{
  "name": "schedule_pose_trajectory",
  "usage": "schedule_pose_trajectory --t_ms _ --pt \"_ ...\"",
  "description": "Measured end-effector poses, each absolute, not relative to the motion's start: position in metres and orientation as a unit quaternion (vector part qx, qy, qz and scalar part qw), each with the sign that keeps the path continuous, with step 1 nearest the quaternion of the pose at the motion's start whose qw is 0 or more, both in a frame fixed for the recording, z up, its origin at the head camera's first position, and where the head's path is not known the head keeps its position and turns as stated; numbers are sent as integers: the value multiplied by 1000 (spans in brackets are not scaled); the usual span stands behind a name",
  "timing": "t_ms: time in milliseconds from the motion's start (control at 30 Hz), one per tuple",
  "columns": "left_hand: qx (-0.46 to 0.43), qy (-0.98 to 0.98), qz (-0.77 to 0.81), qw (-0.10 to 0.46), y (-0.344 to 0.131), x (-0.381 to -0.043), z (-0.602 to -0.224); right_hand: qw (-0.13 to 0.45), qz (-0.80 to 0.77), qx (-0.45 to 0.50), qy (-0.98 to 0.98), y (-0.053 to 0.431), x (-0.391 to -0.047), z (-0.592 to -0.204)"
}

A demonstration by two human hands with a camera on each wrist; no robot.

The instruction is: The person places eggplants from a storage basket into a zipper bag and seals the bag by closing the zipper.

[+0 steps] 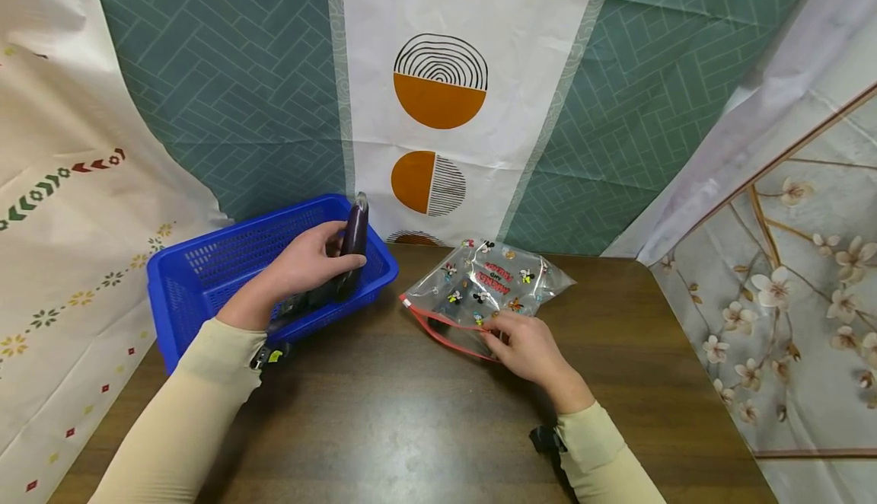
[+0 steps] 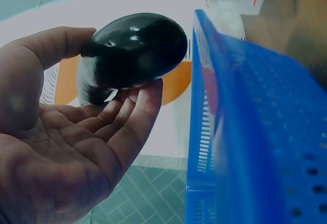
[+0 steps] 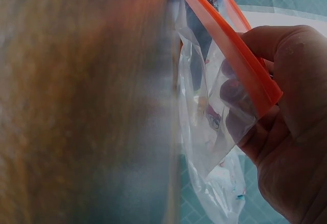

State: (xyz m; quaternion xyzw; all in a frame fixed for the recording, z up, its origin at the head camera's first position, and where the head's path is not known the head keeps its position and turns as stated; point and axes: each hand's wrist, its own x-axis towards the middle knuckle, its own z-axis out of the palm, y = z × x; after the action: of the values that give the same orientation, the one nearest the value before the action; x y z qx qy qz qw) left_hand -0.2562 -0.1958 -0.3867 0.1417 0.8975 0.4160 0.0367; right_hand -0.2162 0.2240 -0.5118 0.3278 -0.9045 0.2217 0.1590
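My left hand (image 1: 301, 260) grips a dark purple eggplant (image 1: 355, 231) between thumb and fingers, tilted up over the right end of the blue plastic basket (image 1: 236, 251). In the left wrist view the eggplant (image 2: 138, 48) shows its glossy rounded end, beside the basket wall (image 2: 250, 122). My right hand (image 1: 530, 346) pinches the red zip edge of a clear printed zip bag (image 1: 496, 279), whose mouth gapes toward the basket. Through the bag's film, the right wrist view shows a dark thing (image 3: 199, 30) inside; its kind is unclear.
Dark shapes (image 1: 296, 306) lie low in the basket, partly hidden by my left hand and arm. The wooden table (image 1: 397, 413) ends at a patterned cloth backdrop (image 1: 441, 100). Cloth also hangs on the left side, and a floral panel (image 1: 774, 291) stands on the right.
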Motion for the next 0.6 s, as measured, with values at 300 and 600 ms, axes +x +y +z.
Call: schedule_pose_trajectory --t_ms 300,600 --pt "140 883 445 42 -183 -250 -396 163 219 328 -904 224 -217 -512" --pt "160 864 474 50 -170 -243 -404 161 217 324 -907 224 -217 -512"
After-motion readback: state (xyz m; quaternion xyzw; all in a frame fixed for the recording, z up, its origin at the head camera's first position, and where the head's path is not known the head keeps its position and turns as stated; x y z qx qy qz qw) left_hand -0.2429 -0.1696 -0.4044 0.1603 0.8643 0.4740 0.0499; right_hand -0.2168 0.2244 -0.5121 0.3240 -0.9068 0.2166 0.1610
